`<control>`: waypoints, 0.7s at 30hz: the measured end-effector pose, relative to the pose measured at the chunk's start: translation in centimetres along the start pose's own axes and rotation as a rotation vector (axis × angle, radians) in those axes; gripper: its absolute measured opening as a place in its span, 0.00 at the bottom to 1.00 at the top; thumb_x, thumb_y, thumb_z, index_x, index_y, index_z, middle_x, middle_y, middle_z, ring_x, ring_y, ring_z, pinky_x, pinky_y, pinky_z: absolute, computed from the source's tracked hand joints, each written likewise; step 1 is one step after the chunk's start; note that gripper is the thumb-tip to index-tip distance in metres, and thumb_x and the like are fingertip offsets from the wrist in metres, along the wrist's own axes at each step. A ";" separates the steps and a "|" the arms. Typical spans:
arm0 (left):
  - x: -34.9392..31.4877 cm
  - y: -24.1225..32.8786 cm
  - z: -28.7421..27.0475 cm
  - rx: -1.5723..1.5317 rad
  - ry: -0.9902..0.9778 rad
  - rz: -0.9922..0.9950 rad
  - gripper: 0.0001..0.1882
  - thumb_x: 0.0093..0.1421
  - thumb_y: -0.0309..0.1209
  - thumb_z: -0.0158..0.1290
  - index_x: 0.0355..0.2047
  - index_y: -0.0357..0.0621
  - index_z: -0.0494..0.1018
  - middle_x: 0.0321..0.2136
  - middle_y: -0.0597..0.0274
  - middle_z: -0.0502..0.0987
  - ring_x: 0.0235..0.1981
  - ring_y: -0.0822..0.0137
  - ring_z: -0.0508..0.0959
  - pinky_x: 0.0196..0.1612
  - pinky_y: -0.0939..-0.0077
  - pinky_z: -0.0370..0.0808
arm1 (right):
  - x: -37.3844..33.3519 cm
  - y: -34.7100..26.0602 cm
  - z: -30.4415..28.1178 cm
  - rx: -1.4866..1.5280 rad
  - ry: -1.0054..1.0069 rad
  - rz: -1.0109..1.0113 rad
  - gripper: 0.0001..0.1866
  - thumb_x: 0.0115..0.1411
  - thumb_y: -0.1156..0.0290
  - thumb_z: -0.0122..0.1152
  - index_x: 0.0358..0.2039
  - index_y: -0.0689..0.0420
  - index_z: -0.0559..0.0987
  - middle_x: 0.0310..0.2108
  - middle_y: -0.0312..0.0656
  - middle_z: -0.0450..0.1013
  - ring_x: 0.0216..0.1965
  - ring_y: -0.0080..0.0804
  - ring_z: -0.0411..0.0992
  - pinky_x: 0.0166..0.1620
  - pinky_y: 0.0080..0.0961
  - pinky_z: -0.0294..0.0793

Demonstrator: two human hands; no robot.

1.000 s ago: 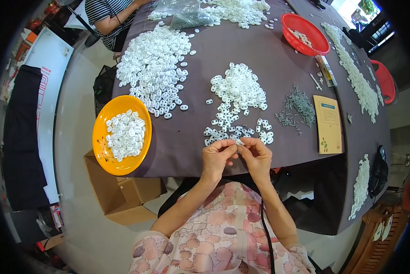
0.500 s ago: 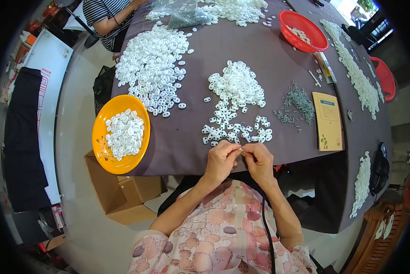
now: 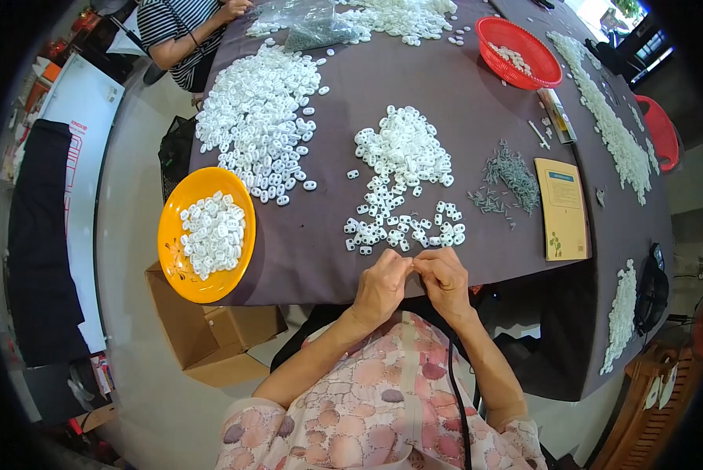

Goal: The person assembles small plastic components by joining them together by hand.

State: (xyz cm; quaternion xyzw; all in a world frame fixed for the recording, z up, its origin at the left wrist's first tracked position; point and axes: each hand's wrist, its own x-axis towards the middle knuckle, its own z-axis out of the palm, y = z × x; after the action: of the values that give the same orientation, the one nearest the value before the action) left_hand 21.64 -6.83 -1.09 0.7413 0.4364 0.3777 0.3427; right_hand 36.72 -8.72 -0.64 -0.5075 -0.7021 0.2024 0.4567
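Observation:
My left hand and my right hand meet fingertip to fingertip at the table's near edge, both closed in a pinch. A small white plastic piece barely shows between them; the fingers hide most of it. Just beyond the fingers lies a loose group of small white oblong plastic pieces with two dark holes each. It runs back into a denser heap of similar white pieces. To the right sits a pile of small grey screw-like pieces.
An orange plate of white pieces stands at the left edge, beside a big white heap. Right of the grey pile lies a yellow-brown notebook. Farther back are a red basket and a clear bag. Another person's arm shows far left.
Both hands stay pinched together near the table edge, with the fingers slightly shifted and the small white piece now less visible. The whole view has moved slightly. The other person's hand has shifted.

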 end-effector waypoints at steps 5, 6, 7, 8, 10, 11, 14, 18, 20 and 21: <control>0.0 0.1 0.0 0.017 -0.024 0.003 0.04 0.55 0.20 0.49 0.32 0.38 0.70 0.26 0.55 0.67 0.25 0.51 0.74 0.25 0.62 0.70 | -0.1 0.2 0.1 -0.001 -0.008 -0.002 0.15 0.40 0.89 0.57 0.30 0.59 0.77 0.29 0.39 0.73 0.29 0.36 0.68 0.32 0.27 0.68; 0.0 0.1 0.1 0.030 -0.015 0.018 0.04 0.55 0.20 0.49 0.32 0.38 0.70 0.26 0.55 0.67 0.24 0.52 0.74 0.24 0.62 0.71 | -0.1 0.2 0.1 -0.006 -0.011 -0.004 0.15 0.39 0.89 0.57 0.30 0.59 0.77 0.29 0.39 0.73 0.29 0.36 0.68 0.32 0.27 0.68; 0.0 0.0 0.1 0.042 -0.006 0.033 0.05 0.55 0.19 0.48 0.32 0.38 0.70 0.26 0.55 0.67 0.24 0.52 0.74 0.23 0.63 0.71 | -0.1 0.3 0.1 -0.006 -0.011 -0.001 0.15 0.39 0.89 0.57 0.30 0.59 0.77 0.29 0.39 0.73 0.29 0.36 0.68 0.32 0.27 0.68; -0.1 0.0 0.2 0.042 -0.009 0.031 0.05 0.55 0.19 0.48 0.32 0.38 0.70 0.26 0.55 0.67 0.24 0.52 0.74 0.23 0.63 0.71 | -0.2 0.4 0.2 -0.014 -0.004 -0.014 0.15 0.39 0.89 0.56 0.30 0.60 0.77 0.29 0.39 0.73 0.29 0.37 0.68 0.32 0.27 0.68; -0.3 0.1 0.4 0.120 -0.017 0.006 0.04 0.54 0.17 0.49 0.31 0.36 0.71 0.25 0.55 0.69 0.24 0.52 0.74 0.24 0.64 0.71 | -0.2 0.5 0.2 -0.019 0.004 -0.024 0.15 0.39 0.89 0.56 0.30 0.60 0.77 0.29 0.39 0.73 0.29 0.37 0.68 0.32 0.27 0.68; -0.3 0.1 0.5 0.120 -0.021 0.005 0.04 0.54 0.17 0.49 0.31 0.36 0.71 0.25 0.55 0.69 0.24 0.52 0.74 0.24 0.64 0.71 | -0.2 0.5 0.2 -0.044 -0.007 -0.042 0.15 0.40 0.88 0.56 0.30 0.60 0.77 0.29 0.39 0.73 0.29 0.37 0.68 0.32 0.28 0.68; -0.2 -0.1 0.4 0.196 -0.063 -0.001 0.04 0.54 0.19 0.49 0.31 0.37 0.71 0.26 0.54 0.69 0.24 0.52 0.74 0.25 0.63 0.71 | -0.3 0.6 0.2 -0.068 -0.017 -0.056 0.14 0.41 0.88 0.56 0.30 0.60 0.77 0.29 0.39 0.73 0.30 0.38 0.68 0.33 0.28 0.68; 0.6 -0.8 -0.3 -0.010 -0.027 0.016 0.02 0.56 0.24 0.49 0.30 0.41 0.71 0.25 0.54 0.69 0.24 0.53 0.74 0.22 0.64 0.70 | -0.1 0.1 -0.1 -0.027 -0.061 0.025 0.14 0.43 0.85 0.59 0.33 0.59 0.76 0.32 0.41 0.73 0.32 0.38 0.69 0.35 0.29 0.68; 1.0 -0.8 -0.6 -0.196 -0.048 -0.161 0.04 0.57 0.25 0.51 0.28 0.36 0.73 0.22 0.55 0.71 0.17 0.62 0.73 0.19 0.72 0.68 | 0.1 -0.3 0.0 -0.010 -0.031 0.069 0.13 0.45 0.84 0.60 0.34 0.59 0.76 0.33 0.42 0.73 0.33 0.38 0.70 0.36 0.28 0.69; 1.0 -0.4 -0.9 -0.327 -0.104 -0.338 0.05 0.57 0.25 0.51 0.28 0.35 0.73 0.22 0.57 0.72 0.15 0.67 0.72 0.19 0.75 0.67 | 0.1 -0.4 0.1 0.008 0.000 0.109 0.13 0.46 0.82 0.62 0.35 0.59 0.77 0.34 0.42 0.74 0.34 0.37 0.70 0.36 0.26 0.69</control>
State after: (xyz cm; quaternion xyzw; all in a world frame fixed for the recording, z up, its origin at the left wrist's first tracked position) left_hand 21.03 -5.61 -0.75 0.6109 0.4689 0.3421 0.5384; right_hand 36.41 -8.80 -0.37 -0.5431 -0.6727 0.2297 0.4470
